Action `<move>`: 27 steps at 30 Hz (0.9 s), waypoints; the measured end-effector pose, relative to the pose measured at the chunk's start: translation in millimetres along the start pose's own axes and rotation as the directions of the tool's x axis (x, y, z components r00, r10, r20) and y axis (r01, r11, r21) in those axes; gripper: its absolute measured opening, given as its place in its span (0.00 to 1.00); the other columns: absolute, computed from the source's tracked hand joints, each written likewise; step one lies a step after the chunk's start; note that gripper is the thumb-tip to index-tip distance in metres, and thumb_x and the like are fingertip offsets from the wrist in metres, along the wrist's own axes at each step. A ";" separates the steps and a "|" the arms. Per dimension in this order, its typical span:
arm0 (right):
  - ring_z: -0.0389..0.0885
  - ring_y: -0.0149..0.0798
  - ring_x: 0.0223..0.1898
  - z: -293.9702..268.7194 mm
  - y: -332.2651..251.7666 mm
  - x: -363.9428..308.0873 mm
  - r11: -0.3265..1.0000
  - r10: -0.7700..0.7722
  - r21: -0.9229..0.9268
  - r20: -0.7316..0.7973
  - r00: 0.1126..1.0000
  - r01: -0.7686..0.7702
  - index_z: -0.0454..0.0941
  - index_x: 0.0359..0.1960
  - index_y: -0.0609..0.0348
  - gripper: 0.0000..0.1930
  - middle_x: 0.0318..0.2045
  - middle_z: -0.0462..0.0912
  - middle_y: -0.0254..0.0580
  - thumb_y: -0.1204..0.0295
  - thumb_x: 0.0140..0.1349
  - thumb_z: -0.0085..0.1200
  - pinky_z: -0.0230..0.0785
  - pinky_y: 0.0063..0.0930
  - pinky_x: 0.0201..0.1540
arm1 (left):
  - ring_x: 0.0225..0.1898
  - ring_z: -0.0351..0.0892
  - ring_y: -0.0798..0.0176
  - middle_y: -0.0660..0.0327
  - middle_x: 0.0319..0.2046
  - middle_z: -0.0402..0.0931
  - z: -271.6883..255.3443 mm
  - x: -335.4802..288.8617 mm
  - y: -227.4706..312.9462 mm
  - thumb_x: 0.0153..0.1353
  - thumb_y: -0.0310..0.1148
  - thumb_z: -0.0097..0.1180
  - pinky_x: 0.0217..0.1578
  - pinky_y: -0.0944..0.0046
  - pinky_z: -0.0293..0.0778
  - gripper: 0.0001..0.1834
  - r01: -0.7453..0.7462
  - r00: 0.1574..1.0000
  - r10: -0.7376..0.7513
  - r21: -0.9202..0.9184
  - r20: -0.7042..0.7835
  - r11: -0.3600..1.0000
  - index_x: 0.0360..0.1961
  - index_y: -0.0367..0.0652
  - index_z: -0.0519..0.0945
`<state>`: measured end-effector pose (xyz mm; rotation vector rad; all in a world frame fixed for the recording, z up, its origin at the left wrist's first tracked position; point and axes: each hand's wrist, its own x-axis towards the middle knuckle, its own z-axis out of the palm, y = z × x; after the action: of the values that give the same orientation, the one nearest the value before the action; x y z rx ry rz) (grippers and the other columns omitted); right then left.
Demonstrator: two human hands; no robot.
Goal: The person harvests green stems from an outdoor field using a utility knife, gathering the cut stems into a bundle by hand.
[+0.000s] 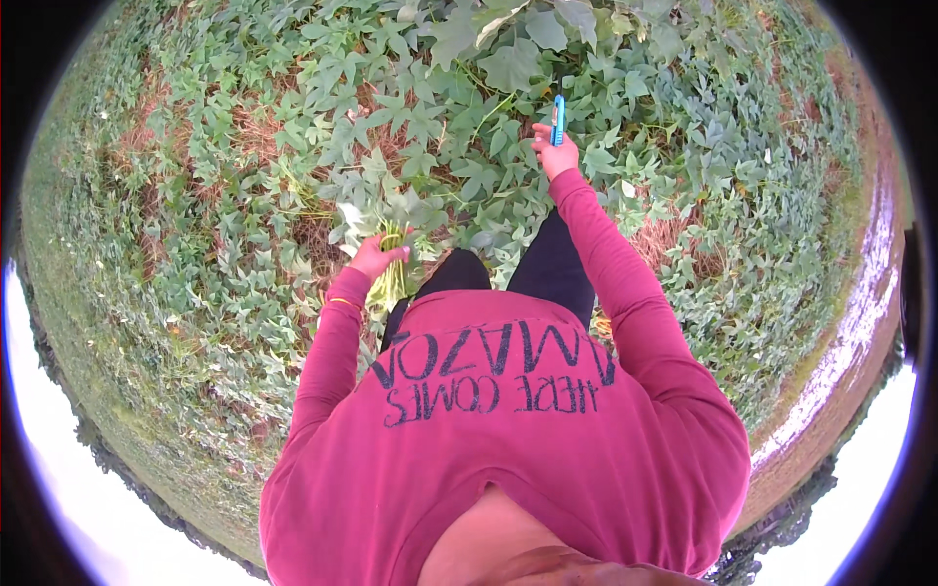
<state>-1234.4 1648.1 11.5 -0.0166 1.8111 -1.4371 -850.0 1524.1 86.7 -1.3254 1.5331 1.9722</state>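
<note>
My left hand (377, 257) is closed round a bunch of leafy green stems (393, 278). The pale cut-looking stems hang below the fist, and leaves stick out above it near my left knee. Farther out on the right, my right hand (556, 154) grips a light-blue utility knife (558, 119), which points away from me. How far its blade is out is too small to make out. Around both hands spreads a low growth of green vines (479, 176) with lobed leaves.
Larger broad leaves (513, 63) rise ahead of me at the top. Dry brown straw (256, 135) shows between the vines. My dark-trousered legs (552, 259) stand among the plants. A pale strip of ground (840, 342) runs along the far right.
</note>
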 end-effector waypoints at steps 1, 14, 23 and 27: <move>0.81 0.30 0.40 14.1 9.3 10.3 0.987 0.159 0.003 0.042 0.986 -0.159 0.82 0.51 0.52 0.17 0.42 0.84 0.37 0.82 0.62 0.54 0.74 0.23 0.40 | 0.36 0.80 0.68 0.63 0.34 0.82 13.3 -8.4 -15.8 0.60 0.28 0.63 0.44 0.66 0.76 0.24 0.122 0.991 -0.108 -0.193 0.084 0.974 0.59 0.44 0.77; 0.80 0.33 0.32 75.9 85.8 -26.6 0.988 0.112 0.087 0.145 0.983 -0.125 0.83 0.44 0.60 0.09 0.33 0.84 0.38 0.74 0.63 0.57 0.72 0.30 0.37 | 0.30 0.77 0.67 0.52 0.43 0.82 12.8 159.2 89.7 0.61 0.27 0.62 0.34 0.63 0.82 0.21 0.036 0.989 -0.074 -0.275 -0.129 0.961 0.55 0.34 0.75; 0.80 0.47 0.33 4.3 37.5 -78.7 0.986 0.106 -0.166 0.646 0.756 0.004 0.83 0.42 0.61 0.10 0.31 0.81 0.46 0.70 0.61 0.60 0.73 0.33 0.41 | 0.29 0.79 0.67 0.60 0.35 0.83 110.4 240.8 95.5 0.56 0.29 0.67 0.31 0.62 0.81 0.16 0.133 0.991 -0.135 -0.333 0.016 0.933 0.46 0.39 0.82; 0.83 0.54 0.30 -57.7 -10.4 3.3 0.482 0.117 -0.876 0.098 0.988 0.029 0.81 0.39 0.61 0.27 0.30 0.84 0.48 0.45 0.63 0.55 0.76 0.40 0.39 | 0.27 0.78 0.68 0.61 0.33 0.82 77.5 202.1 80.1 0.56 0.26 0.67 0.29 0.58 0.81 0.14 0.175 0.976 -0.207 -0.324 -0.068 0.930 0.44 0.39 0.81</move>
<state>-1275.1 1689.7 19.8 -0.5877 2.2055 -0.2839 -1048.9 1505.5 -28.7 -1.6550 1.1049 2.1133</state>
